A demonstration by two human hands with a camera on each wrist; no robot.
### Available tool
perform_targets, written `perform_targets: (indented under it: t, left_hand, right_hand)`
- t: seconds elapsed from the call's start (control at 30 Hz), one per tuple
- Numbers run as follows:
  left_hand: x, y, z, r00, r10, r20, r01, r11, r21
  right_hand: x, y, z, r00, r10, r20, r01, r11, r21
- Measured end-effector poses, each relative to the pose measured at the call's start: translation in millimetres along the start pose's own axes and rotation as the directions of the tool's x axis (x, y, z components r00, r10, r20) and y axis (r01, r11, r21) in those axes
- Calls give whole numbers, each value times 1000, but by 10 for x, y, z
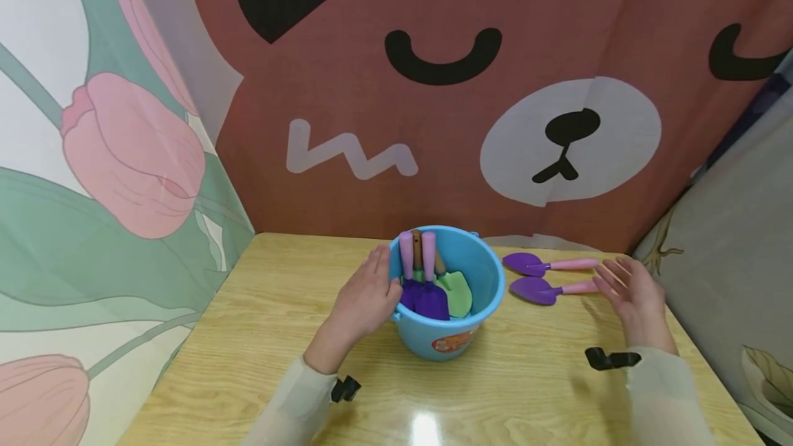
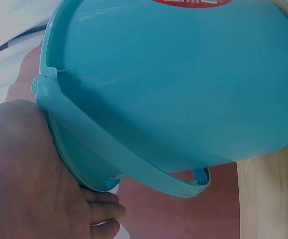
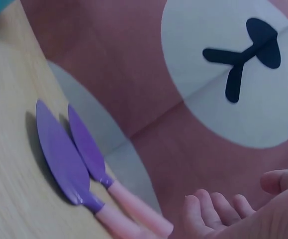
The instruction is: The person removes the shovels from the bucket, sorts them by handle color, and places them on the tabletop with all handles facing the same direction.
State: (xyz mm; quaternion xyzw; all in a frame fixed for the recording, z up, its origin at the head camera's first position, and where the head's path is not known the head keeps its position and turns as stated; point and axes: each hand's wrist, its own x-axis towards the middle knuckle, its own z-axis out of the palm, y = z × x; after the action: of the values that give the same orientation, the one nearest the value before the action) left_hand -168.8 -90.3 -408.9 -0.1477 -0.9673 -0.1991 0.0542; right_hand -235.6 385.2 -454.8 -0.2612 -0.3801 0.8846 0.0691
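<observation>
In the bucket [image 1: 467,253], shovels [image 1: 431,301] overlap, partly hidden; left hand [image 1: 364,296] and right hand [image 1: 639,296] have wide grips.

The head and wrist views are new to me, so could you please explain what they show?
No machine works here, only a person. One camera, worn on the head, looks forward and down; one on each wrist watches up close. On the table stands a blue bucket holding purple shovels and a green shovel; two purple trowels lie beside it. The left grip, a bare hand, touches the bucket; the right grip is near the trowels' pink handles. Neither seems to hold anything.
</observation>
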Motion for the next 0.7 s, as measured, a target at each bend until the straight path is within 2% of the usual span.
perform_targets:
  t: [0.17,0.33,0.53,0.7]
  left_hand:
    - [12,-4,10,1000,2,-1,-2,1000,2]
    - [19,1,1,1000,3,3,-3,1000,-1]
    - [17,12,-8,1000,-3,12,4,1000,-5]
    - [24,5,13,1000,-8,10,8,1000,0]
  right_hand:
    - [-116,-11,70,985,67,161,-68,998,4]
    - [-203,0,157,958,105,266,-108,994,-4]
    - [-294,16,268,924,148,352,-150,988,-23]
    - [-399,37,368,903,130,409,-110,991,-73]
